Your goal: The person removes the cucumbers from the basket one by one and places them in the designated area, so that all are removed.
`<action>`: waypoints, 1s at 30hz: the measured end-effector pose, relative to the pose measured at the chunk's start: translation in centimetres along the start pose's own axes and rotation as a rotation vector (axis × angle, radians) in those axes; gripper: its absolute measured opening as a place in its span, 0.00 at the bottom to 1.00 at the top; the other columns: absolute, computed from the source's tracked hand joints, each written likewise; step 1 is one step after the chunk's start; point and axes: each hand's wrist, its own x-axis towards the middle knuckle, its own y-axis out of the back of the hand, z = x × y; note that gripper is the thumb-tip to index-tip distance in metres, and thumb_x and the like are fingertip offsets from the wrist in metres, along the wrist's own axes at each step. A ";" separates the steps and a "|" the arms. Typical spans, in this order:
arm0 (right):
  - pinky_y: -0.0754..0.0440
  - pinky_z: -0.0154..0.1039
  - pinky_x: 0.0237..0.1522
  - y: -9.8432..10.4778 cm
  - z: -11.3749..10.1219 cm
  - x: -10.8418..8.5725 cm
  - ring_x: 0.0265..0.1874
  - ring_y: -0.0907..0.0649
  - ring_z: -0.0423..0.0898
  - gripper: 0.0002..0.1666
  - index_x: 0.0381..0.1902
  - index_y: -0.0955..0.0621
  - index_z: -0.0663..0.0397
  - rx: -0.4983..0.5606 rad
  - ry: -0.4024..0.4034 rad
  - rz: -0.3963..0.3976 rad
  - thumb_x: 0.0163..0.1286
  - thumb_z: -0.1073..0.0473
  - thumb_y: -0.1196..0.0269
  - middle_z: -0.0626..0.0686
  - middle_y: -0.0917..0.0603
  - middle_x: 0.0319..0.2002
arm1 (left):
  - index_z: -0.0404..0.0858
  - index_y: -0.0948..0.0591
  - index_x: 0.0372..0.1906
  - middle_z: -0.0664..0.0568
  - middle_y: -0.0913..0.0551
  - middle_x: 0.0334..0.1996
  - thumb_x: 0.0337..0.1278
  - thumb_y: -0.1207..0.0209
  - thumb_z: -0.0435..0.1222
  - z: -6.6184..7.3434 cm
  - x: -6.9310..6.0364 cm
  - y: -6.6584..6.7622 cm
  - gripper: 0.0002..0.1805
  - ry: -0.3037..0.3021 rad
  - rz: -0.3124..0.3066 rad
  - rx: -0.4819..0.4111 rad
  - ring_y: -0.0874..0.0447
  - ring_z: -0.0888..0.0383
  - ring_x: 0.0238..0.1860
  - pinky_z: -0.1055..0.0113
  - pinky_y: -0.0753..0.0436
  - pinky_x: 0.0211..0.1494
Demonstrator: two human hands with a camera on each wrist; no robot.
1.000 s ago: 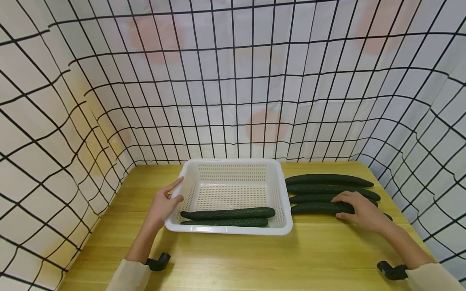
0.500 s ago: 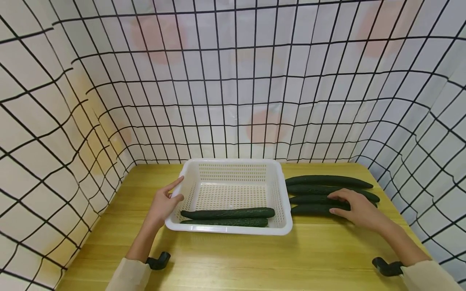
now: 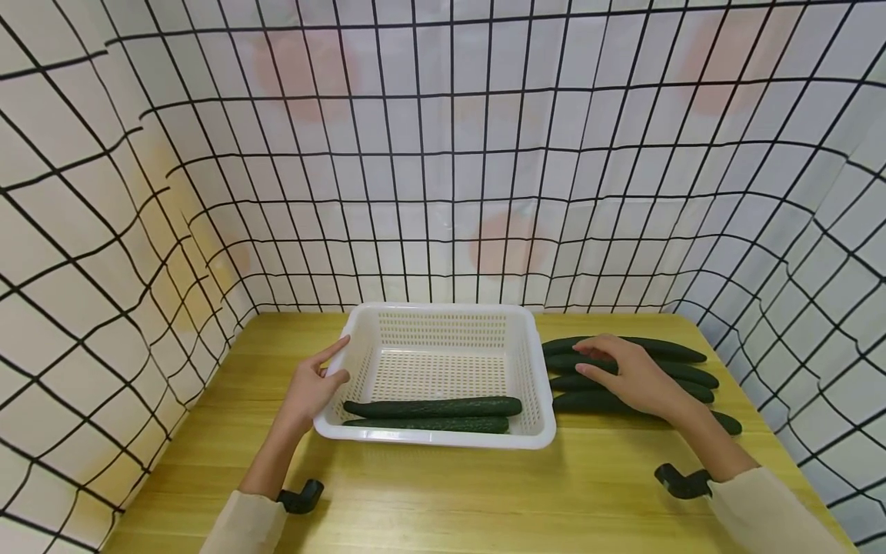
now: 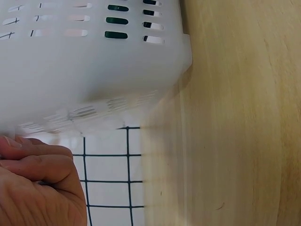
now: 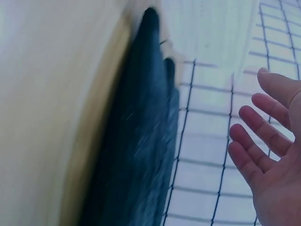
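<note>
A white perforated basket holds two cucumbers along its near side. My left hand grips the basket's left rim, thumb over the edge; in the left wrist view the curled fingers are at the basket's wall. To the basket's right, several dark green cucumbers lie side by side. Over them is my right hand, holding nothing; in the right wrist view the hand has its fingers spread, apart from the cucumbers.
The basket and cucumbers are on a wooden table. Black wire grid stands behind and at both sides, with pale sheeting behind it. A black wrist mount is on the left arm, another on the right.
My right hand has moved left and away from me, from the nearer cucumbers across the row, uncovering the near cucumber's right end. My left hand and the basket have stayed in place.
</note>
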 end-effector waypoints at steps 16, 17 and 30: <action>0.21 0.60 0.61 -2.1 -7.1 4.8 0.59 0.19 0.54 0.25 0.65 0.20 0.48 0.127 0.125 -0.025 0.77 0.44 0.39 0.51 0.18 0.62 | 0.54 0.30 0.77 0.34 0.31 0.74 0.64 0.41 0.31 0.0 0.0 0.1 0.36 0.004 -0.004 0.001 0.21 0.43 0.61 0.56 0.13 0.48; 0.21 0.60 0.61 -2.4 -7.5 5.2 0.59 0.19 0.54 0.25 0.65 0.20 0.47 0.139 0.131 -0.033 0.76 0.44 0.39 0.50 0.18 0.61 | 0.54 0.30 0.77 0.33 0.31 0.73 0.64 0.41 0.31 0.0 0.0 0.1 0.36 0.004 -0.002 0.004 0.21 0.43 0.60 0.56 0.13 0.47; 0.20 0.55 0.61 -6.5 -10.2 7.7 0.56 0.19 0.49 0.26 0.66 0.22 0.50 0.216 0.195 -0.162 0.75 0.46 0.37 0.51 0.18 0.61 | 0.55 0.30 0.76 0.33 0.30 0.73 0.63 0.41 0.31 0.0 -0.1 0.0 0.37 0.003 0.002 0.000 0.20 0.44 0.59 0.55 0.13 0.47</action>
